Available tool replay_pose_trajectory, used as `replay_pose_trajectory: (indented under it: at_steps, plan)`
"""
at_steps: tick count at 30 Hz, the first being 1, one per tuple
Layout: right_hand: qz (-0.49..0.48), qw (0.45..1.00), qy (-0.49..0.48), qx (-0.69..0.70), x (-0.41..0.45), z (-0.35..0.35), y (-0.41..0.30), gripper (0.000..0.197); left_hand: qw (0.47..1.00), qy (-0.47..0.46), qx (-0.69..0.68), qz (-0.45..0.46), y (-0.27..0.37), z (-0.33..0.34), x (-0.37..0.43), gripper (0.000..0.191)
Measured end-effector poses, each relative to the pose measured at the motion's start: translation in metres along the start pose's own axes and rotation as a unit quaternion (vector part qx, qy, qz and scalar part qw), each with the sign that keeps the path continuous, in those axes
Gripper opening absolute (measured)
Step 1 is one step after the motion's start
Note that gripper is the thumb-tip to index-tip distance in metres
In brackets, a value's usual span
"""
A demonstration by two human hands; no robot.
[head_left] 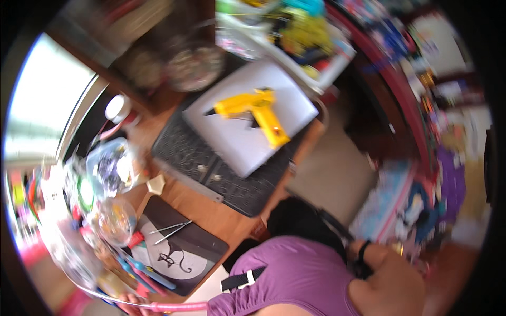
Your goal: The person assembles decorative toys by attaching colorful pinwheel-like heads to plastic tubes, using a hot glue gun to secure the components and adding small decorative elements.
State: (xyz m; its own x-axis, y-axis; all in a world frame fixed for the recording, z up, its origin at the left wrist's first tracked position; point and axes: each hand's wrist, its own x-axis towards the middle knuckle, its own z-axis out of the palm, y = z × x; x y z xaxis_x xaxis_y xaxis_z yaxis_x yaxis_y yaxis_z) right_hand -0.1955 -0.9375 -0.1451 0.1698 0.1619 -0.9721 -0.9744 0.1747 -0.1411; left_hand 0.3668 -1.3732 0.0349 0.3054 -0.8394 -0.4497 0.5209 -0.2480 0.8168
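A yellow glue gun [253, 112] lies on its side in a shallow white box or lid [229, 144]. The box rests on a black laptop or keyboard-like slab [182, 164], which I cannot make out surely. My right hand [353, 249] is low at the right by a black strap or chair part; a black band circles the wrist, and the fingers are hidden. At the lower left edge, blurred finger-like shapes [132, 306] may be my left hand, near a pink handle [180, 307]; any grip is unclear.
A dark mouse pad with a cat drawing [174, 260] bears metal tweezers [174, 231]. Blue and pink pen-like tools [144, 274] lie beside it. Clear tubs of small pieces [112, 168] line the left. A white bin [334, 73] holds yellow material. A carpeted floor [336, 170] shows right.
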Motion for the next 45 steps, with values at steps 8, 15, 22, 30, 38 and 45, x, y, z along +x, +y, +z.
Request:
replay_pose_trajectory:
  at_steps: [8,15,22,30,38,45]
  plan:
    - [0.136,0.978,0.138,0.083,0.006,-0.052,-0.043,0.047,0.949,-0.212,-0.213,0.096,-0.1,-0.036,-0.027,0.021]
    - [0.033,0.945,0.284,0.157,0.032,-0.065,-0.018,0.043,0.96,-0.141,-0.142,0.198,-0.139,-0.002,-0.054,0.023]
    - [-0.343,0.735,0.563,0.157,-0.092,-0.213,-0.135,0.041,0.953,-0.194,-0.061,0.225,-0.154,0.009,-0.082,0.019]
    - [-0.576,0.767,0.223,0.175,-0.118,-0.262,-0.243,0.031,0.923,-0.295,0.019,0.245,-0.15,0.03,-0.116,0.025]
    - [-0.624,0.642,0.258,0.363,-0.102,-0.283,-0.293,0.019,0.898,-0.351,0.188,0.19,-0.168,0.043,-0.075,0.049]
    - [-0.622,0.715,0.294,0.129,-0.106,-0.3,-0.296,0.04,0.945,-0.304,0.059,0.101,-0.183,0.061,-0.076,0.032]
